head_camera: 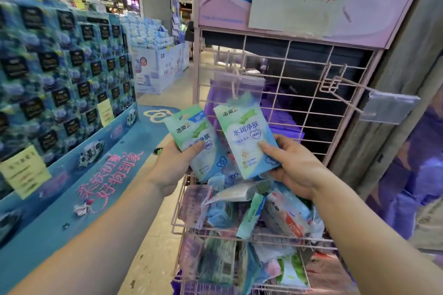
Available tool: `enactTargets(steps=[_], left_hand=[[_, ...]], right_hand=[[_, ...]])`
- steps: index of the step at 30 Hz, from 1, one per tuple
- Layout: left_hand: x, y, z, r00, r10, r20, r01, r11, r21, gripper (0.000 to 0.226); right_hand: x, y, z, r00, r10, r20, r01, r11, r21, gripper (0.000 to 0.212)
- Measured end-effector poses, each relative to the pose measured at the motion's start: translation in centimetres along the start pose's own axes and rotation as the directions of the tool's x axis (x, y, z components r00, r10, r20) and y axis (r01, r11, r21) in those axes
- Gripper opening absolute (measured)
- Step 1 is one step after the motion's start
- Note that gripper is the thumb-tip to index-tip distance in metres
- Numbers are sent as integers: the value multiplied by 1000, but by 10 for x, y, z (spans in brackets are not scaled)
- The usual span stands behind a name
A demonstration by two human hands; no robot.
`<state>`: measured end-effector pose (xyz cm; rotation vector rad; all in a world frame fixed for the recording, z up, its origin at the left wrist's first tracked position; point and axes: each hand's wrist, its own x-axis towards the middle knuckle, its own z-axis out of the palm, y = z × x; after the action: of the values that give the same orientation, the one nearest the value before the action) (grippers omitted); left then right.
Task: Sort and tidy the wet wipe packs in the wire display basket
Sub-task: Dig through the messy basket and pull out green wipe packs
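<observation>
Green-blue wipe packs, mid-frame above the wire basket, look light, soft, slippery; left hand and right hand each pinch one by its lower edge.

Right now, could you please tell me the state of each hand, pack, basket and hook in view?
left hand: grips left green pack, upright.
right hand: grips right green pack, upright, above the basket.
wire basket: holds loose packs, jumbled.
wire hook: bare.
purple pack: hanging on the grid.
</observation>
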<state>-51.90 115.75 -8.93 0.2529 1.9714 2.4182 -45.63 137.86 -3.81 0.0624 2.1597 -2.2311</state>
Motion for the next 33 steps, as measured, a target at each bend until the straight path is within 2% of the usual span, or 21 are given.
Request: enactTargets(steps=[2, 5, 8, 11, 15, 19, 21, 22, 24, 25, 26, 28, 29, 30, 31, 32, 33], left_hand=[[-1, 6, 3, 999, -12, 36, 13, 1000, -9, 12], [-2, 13, 4, 993, -47, 111, 50, 998, -26, 23], [-5, 21, -3, 968, -101, 230, 114, 993, -43, 38], [-9, 21, -10, 951, -46, 307, 43, 999, 15, 42], [-7, 16, -19, 976, 54, 211, -73, 994, 81, 34], [1, 16, -38, 992, 74, 101, -89, 985, 151, 42], [4, 12, -49, 996, 47, 71, -58, 987, 151, 50], [3, 9, -52, 997, 39, 60, -47, 989, 141, 53], [2, 2, -55, 999, 24, 36, -27, 995, 94, 58], [1, -1, -54, 1000, 8, 21, -9, 998, 60, 59], [1, -3, -52, 1000, -5, 6, 5, 1000, 27, 56], [1, -5, -47, 1000, -28, -8, 28, 999, -22, 40], [2, -4, -45, 999, -40, -12, 39, 998, -41, 32], [1, -3, -43, 999, -47, -14, 47, 997, -56, 26], [1, -3, -43, 999, -52, -11, 51, 996, -70, 21], [1, -2, -42, 998, -56, -6, 55, 995, -83, 18], [2, -3, -42, 998, -60, -3, 59, 994, -95, 17]], right_hand=[[3, 1, 14, 999, -24, 42, 26, 999, -33, 16], [15, 6, 30, 996, -92, 21, 94, 944, -316, 8], [20, 8, 44, 990, -143, -12, 113, 825, -553, 21], [18, 6, 59, 980, -196, -19, 127, 703, -700, 35], [19, 7, 69, 980, -197, 20, 150, 672, -726, 33], [16, -1, 58, 971, -237, -5, 118, 503, -856, 25], [8, -9, 41, 990, -128, 65, 121, 498, -859, 33], [2, -12, 35, 991, -16, 130, 121, 494, -861, 47], [-6, -11, 30, 954, 204, 218, 141, 335, -932, 78], [-8, -4, 32, 942, 256, 216, 157, 232, -960, 83], [-8, 4, 35, 951, 244, 190, 157, 148, -977, 78], [-2, 18, 37, 988, 70, 134, 128, 88, -988, 47], [0, 20, 34, 994, -39, 103, 107, 107, -988, 33], [3, 21, 27, 989, -136, 54, 78, 177, -981, 24], [5, 19, 21, 981, -193, -25, 38, 319, -947, 22], [8, 17, 12, 975, -194, -105, 13, 525, -851, 24], [9, 15, 6, 974, -165, -158, 12, 728, -685, 25]])
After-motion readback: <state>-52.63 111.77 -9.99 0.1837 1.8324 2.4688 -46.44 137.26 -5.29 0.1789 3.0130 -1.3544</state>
